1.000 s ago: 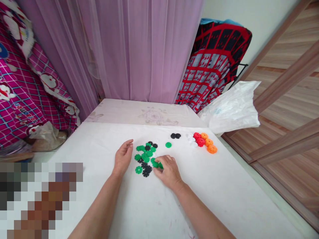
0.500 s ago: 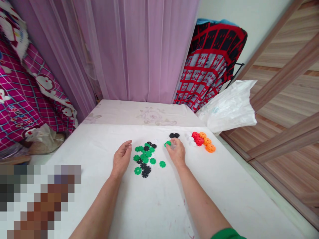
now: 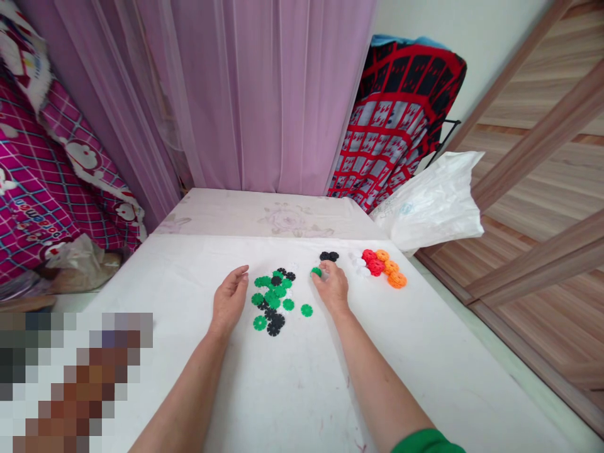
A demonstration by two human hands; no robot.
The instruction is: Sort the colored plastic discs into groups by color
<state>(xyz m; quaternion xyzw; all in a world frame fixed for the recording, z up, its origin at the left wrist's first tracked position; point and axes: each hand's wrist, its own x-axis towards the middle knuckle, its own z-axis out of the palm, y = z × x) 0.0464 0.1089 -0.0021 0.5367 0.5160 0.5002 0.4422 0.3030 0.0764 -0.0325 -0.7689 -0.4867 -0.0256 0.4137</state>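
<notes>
My right hand (image 3: 333,286) is closed on a small green notched plastic disc (image 3: 316,272), just in front of a pair of black discs (image 3: 329,256). To the left, my left hand (image 3: 230,297) rests on its side with fingers loosely stretched and nothing in them. Between my hands lies a loose pile of green discs (image 3: 272,296) mixed with black discs (image 3: 276,322) and a few white ones, partly overlapping. A single green disc (image 3: 306,310) sits apart at the pile's right.
Red discs (image 3: 375,267), orange discs (image 3: 396,280) and white discs (image 3: 361,267) are grouped at the right on the white-covered table (image 3: 283,390). A white plastic bag (image 3: 429,204) stands at the table's back right edge. A purple curtain (image 3: 278,94) hangs behind.
Both hands stay almost in place. The green disc in my right hand appears slightly tilted; the piles look the same.
</notes>
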